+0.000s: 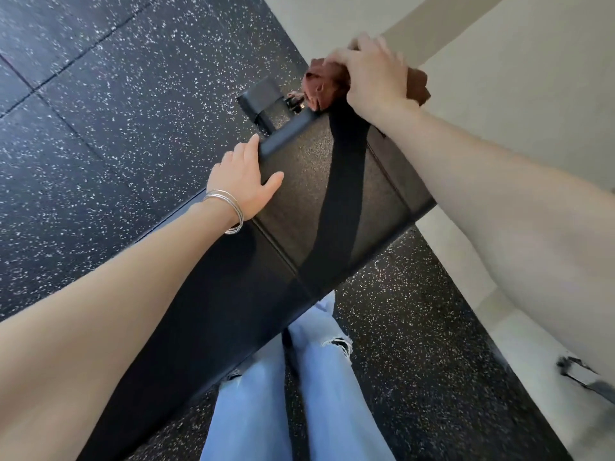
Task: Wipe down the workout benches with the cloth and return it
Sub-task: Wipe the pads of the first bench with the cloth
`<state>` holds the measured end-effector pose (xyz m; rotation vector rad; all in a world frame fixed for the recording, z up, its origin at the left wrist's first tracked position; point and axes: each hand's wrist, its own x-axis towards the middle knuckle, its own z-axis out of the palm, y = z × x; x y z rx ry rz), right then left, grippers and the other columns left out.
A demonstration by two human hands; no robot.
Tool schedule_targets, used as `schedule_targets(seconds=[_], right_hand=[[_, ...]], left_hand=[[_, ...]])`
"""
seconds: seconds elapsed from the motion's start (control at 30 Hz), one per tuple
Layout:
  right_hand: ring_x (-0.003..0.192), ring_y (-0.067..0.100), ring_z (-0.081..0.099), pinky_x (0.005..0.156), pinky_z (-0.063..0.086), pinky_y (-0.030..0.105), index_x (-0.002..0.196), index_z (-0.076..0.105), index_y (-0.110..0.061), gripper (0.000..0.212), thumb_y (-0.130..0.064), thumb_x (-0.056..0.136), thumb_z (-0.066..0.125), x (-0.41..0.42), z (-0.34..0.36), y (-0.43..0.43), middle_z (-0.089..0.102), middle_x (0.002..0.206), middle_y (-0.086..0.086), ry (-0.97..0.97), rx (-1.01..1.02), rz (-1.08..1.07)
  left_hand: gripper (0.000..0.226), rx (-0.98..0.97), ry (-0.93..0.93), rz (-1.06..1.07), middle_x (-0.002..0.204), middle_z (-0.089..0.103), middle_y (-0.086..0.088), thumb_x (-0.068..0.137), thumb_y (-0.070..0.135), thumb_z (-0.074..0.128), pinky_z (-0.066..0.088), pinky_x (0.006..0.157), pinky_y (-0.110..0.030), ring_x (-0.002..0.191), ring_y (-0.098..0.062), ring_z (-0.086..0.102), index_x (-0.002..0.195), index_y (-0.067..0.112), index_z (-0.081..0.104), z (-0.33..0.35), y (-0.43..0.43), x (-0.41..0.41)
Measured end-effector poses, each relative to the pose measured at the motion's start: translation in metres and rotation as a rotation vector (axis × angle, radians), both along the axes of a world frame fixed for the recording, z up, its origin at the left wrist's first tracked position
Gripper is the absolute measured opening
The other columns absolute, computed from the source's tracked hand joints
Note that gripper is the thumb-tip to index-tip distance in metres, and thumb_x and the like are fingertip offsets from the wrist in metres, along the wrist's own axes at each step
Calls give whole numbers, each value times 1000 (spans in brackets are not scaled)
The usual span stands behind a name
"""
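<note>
A black padded workout bench (pixel 299 181) runs from the lower left up to the middle of the view. A crumpled brown cloth (pixel 321 84) lies bunched at the bench's far end. My right hand (pixel 372 73) presses down on the cloth and grips it, covering its middle. My left hand (pixel 244 181), with thin bangles on the wrist, rests flat on the bench's left edge, fingers spread and holding nothing. The shadow of my right arm crosses the pad.
Black speckled rubber flooring (pixel 116 111) surrounds the bench. A pale wall with a baseboard (pixel 499 78) stands close on the right. The bench's black metal foot (pixel 263 98) sticks out beyond the far end. My legs in light blue jeans (pixel 283 394) stand beside the bench.
</note>
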<state>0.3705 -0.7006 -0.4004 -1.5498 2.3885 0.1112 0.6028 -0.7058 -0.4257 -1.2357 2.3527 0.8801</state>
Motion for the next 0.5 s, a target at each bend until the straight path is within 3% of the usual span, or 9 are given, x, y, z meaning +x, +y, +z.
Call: schedule_targets(seconds=[0.13,0.33,0.5], right_hand=[[113,30,45,85,36,40,116,58,-35,62,11,76,47,-17,5,65,52,120,4,30,-79,-97],[101,36,50,81,41,43,110,68,-24,52,9,75,48,7,10,201,59,114,11,13,-120,-232],[98,34,52,80,42,42,109,69,-26,55,10,72,50,8,5,181,60,109,10,-6,-195,-277]], left_hand=[[75,-15,9,-19,146,33,-14,92,48,43,32,105,-47,130,-35,35,148,9,14,5,2,-8],[75,-37,-10,-13,146,32,-15,92,50,41,33,103,-48,129,-36,35,148,9,14,11,4,-24],[76,-75,-22,3,146,32,-14,91,52,41,32,103,-48,129,-36,36,148,10,15,8,9,-29]])
